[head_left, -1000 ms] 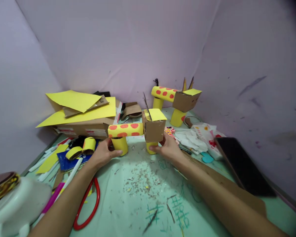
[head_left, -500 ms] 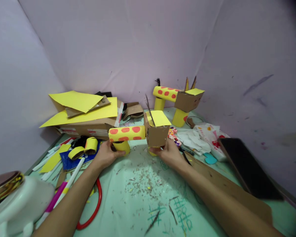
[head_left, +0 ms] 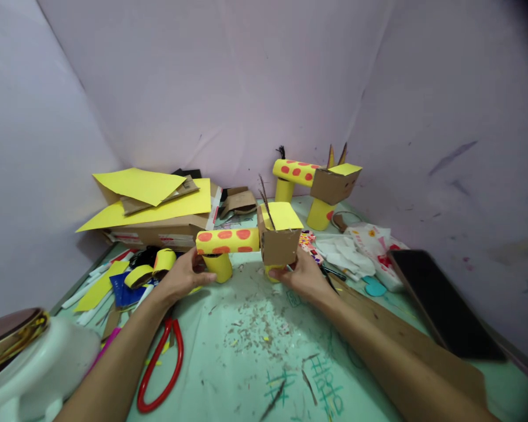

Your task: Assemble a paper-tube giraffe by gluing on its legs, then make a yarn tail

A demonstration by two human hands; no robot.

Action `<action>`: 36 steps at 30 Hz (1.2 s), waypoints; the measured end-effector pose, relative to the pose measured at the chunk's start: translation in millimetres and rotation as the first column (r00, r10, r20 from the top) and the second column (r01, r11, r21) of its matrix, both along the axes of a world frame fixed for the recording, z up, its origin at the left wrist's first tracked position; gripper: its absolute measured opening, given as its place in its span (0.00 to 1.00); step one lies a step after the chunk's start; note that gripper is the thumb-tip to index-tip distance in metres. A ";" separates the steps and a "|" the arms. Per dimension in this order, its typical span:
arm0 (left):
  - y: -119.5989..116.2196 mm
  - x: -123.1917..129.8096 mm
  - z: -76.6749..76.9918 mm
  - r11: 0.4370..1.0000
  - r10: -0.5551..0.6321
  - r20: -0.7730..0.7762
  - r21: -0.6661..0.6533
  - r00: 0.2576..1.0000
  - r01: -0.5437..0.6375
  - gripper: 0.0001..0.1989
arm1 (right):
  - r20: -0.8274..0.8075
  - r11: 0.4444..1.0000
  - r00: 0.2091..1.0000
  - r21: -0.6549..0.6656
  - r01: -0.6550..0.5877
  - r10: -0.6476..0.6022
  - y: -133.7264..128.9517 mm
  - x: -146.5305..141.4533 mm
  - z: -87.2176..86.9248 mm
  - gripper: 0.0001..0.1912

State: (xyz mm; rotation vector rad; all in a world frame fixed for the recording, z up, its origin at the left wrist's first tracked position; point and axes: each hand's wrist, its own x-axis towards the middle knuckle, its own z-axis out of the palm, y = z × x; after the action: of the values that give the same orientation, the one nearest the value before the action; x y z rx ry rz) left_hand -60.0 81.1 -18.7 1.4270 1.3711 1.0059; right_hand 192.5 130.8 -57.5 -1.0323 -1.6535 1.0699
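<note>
A cardboard toy animal (head_left: 227, 241) stands upright in front of me, with a yellow tube body spotted in orange-red, yellow tube legs and a box head (head_left: 280, 246) with a yellow top. A thin dark strip rises by the head. My left hand (head_left: 185, 276) curls loosely at the rear leg (head_left: 220, 267), its thumb across the leg's lower left side; its other fingers are partly hidden. Under the box head, my right hand (head_left: 305, 276) is closed around the front leg (head_left: 273, 272). A similar second toy animal (head_left: 295, 171) with two pointed ears stands behind, at the right.
Yellow sheets (head_left: 145, 186) lie on a cardboard box (head_left: 176, 228) at back left. Red-handled scissors (head_left: 179, 351) lie by my left forearm, near a white pot (head_left: 70, 357). At right are a phone (head_left: 444, 305), tissues (head_left: 343, 255) and a cardboard strip (head_left: 405, 322). Scraps dot the table.
My left hand has shifted slightly left, its thumb covering less of the rear leg. The right hand keeps its hold. The toy has barely moved, and the whole view has tilted a little.
</note>
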 end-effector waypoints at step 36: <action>-12.1 -19.5 36.6 0.994 0.012 -0.463 -0.088 0.886 -0.060 0.20 | -0.078 0.997 0.996 -0.059 -0.043 0.038 -5.8 -4.3 5.6 0.25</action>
State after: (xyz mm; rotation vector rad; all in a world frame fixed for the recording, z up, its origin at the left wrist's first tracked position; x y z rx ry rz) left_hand -79.5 69.1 17.8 1.6357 1.7688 0.6239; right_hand 188.2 125.0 -51.9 -0.9884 -1.5950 1.1784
